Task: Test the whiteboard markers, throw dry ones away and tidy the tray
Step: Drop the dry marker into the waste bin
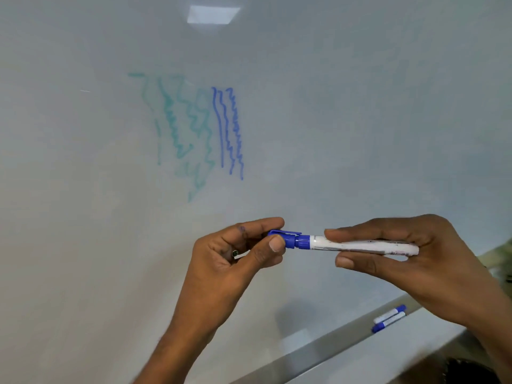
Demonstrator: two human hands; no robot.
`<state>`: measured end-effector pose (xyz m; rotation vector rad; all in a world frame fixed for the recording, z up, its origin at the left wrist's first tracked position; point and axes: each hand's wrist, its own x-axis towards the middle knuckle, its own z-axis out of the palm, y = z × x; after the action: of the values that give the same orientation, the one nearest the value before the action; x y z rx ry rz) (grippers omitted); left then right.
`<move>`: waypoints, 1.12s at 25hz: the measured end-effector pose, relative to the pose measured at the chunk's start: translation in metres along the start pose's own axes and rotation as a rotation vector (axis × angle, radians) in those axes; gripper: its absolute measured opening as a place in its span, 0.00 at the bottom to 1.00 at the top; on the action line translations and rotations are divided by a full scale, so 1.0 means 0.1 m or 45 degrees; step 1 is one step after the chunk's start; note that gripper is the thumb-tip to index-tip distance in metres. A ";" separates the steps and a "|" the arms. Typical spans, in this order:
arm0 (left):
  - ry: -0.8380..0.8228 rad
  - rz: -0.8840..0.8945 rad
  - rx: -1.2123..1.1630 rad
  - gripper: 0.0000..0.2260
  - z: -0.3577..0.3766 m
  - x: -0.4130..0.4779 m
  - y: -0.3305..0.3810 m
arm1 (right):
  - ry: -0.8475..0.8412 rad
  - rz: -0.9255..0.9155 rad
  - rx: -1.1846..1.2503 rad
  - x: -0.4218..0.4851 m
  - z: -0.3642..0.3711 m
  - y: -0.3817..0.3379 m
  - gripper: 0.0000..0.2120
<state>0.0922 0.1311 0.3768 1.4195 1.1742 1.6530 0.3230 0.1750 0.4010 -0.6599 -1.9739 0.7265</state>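
Observation:
I hold a white whiteboard marker (357,245) with a blue collar level in front of the whiteboard (332,120). My right hand (415,259) grips its white barrel between thumb and fingers. My left hand (235,253) pinches the blue cap (285,238), which sits on the marker's tip end. On the board above are faint green squiggles (182,128) and stronger blue squiggles (228,128). Another marker (389,318) with blue ends lies on the grey tray (346,345) at the board's lower edge, mirrored in the glossy board.
The tray ledge runs diagonally from lower middle to right. A dark round object (471,370) shows at the bottom right corner. A blurred green thing (498,259) sits at the right edge. A ceiling light reflects at the board's top.

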 end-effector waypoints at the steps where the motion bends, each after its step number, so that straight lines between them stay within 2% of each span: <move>1: -0.026 -0.032 -0.008 0.12 0.01 -0.01 -0.01 | -0.021 -0.025 -0.069 -0.01 -0.03 0.00 0.13; 8: -0.216 -0.148 -0.106 0.13 0.13 -0.03 -0.11 | 0.114 -0.402 -0.586 -0.20 -0.07 0.17 0.12; 11: -0.286 -0.112 -0.061 0.12 0.28 0.00 -0.16 | 0.146 -0.378 -0.606 -0.29 -0.16 0.28 0.13; 13: -0.297 -0.047 0.009 0.11 0.42 0.03 -0.20 | 0.156 -0.244 -0.462 -0.34 -0.22 0.35 0.10; 16: -0.341 0.030 0.125 0.10 0.69 0.12 -0.34 | 0.169 0.103 -0.131 -0.40 -0.41 0.47 0.06; 20: -0.429 0.033 0.171 0.09 1.24 0.23 -0.60 | 0.147 0.460 0.172 -0.56 -0.80 0.76 0.06; 23: -0.512 0.074 0.230 0.07 1.71 0.35 -0.78 | 0.167 0.760 0.540 -0.75 -1.11 1.11 0.08; 25: -0.587 0.023 0.255 0.08 2.05 0.44 -0.91 | 0.159 0.965 0.747 -0.90 -1.33 1.39 0.08; 28: -0.724 -0.153 0.258 0.08 2.55 0.55 -1.21 | 0.174 1.012 0.674 -1.16 -1.66 1.77 0.08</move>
<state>0.3213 0.2807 0.2890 1.7519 1.0798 0.9665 0.5494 0.2541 0.2796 -1.1253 -1.2629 1.5595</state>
